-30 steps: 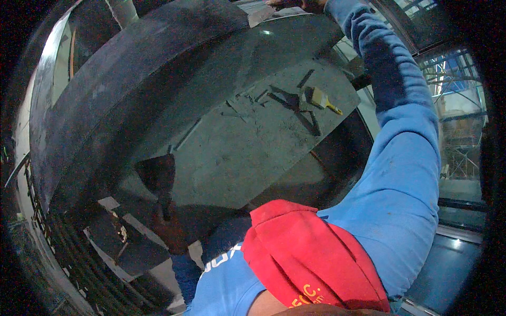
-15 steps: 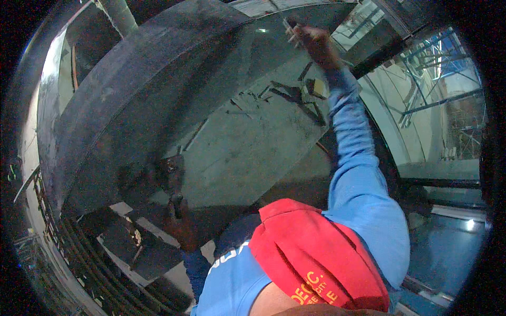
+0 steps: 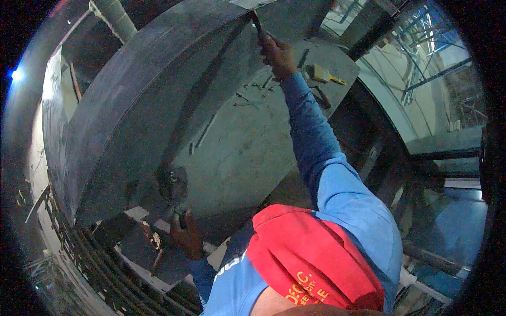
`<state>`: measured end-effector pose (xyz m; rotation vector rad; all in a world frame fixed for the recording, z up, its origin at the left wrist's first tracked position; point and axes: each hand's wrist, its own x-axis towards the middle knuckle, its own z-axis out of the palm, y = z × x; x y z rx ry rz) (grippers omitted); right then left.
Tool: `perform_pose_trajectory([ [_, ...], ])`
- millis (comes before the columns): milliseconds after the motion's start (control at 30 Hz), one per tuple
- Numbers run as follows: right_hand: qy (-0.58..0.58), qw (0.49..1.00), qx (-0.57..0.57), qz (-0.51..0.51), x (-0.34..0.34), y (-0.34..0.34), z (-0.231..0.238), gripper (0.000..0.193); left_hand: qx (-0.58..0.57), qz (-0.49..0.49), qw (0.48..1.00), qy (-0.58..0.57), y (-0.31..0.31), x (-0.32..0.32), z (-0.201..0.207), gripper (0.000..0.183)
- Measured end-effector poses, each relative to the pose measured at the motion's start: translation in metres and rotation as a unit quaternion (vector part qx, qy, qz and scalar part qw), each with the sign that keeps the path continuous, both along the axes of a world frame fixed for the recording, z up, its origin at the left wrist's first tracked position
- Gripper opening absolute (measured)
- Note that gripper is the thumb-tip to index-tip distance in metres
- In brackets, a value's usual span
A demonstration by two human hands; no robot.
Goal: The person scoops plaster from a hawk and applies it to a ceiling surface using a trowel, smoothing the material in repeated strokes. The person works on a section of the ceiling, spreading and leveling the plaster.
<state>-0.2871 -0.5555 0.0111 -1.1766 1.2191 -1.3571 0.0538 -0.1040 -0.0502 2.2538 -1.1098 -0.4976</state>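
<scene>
At the far end of my reach, my right hand (image 3: 278, 57) is closed around a slim dark tool (image 3: 256, 23), possibly a putty knife. Its tip meets the far corner of a curved dark grey panel (image 3: 153, 89). Low on the left, my left hand (image 3: 187, 234) grips the handle of a dark flat tool with a broad end (image 3: 173, 184). Shadow hides that tool's exact kind. A flat grey board (image 3: 247, 147) lies between my hands, with thin strips and scraps on it. On its far right part rests a wide paintbrush (image 3: 321, 75) with a yellow handle.
Several dark cables or hoses (image 3: 113, 279) run along the lower left. Pale and dark scraps (image 3: 150, 237) lie beside my left hand. A round post (image 3: 113, 20) stands at the far left. Blue scaffolding (image 3: 435, 42) rises at the far right.
My right hand has moved left with the tool, bringing its tip to the panel's corner. The paintbrush shows more fully now. My left hand has barely moved in the shifted view.
</scene>
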Motion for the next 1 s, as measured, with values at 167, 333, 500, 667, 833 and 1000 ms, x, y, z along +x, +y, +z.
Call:
perform_pose_trajectory([
  [167, 0.032, 0.998, -0.039, 0.032, 0.017, 0.034, 0.004, 0.045, 0.029, -0.009, 1.0, 0.004, 0.032, -0.002, -0.019, 0.058],
  [333, 0.199, 0.967, -0.149, 0.047, 0.061, 0.077, -0.006, 0.044, -0.041, 0.012, 0.997, 0.067, 0.046, 0.012, -0.048, 0.06],
  [500, 0.199, 0.965, -0.162, 0.059, 0.101, 0.103, -0.014, 0.043, -0.036, 0.043, 0.998, 0.014, 0.056, 0.025, -0.078, 0.062],
  [667, 0.292, 0.933, -0.208, 0.044, 0.129, 0.102, -0.005, 0.042, 0.006, 0.058, 0.995, -0.086, 0.041, 0.04, -0.087, 0.057],
  [833, 0.309, 0.911, -0.255, 0.099, 0.139, 0.114, -0.004, 0.043, -0.028, 0.023, 0.999, 0.004, 0.031, 0.043, -0.055, 0.051],
  [1000, 0.124, 0.977, -0.12, 0.125, 0.122, 0.142, 0.007, 0.044, -0.081, -0.002, 0.996, -0.027, 0.04, 0.041, -0.036, 0.045],
])
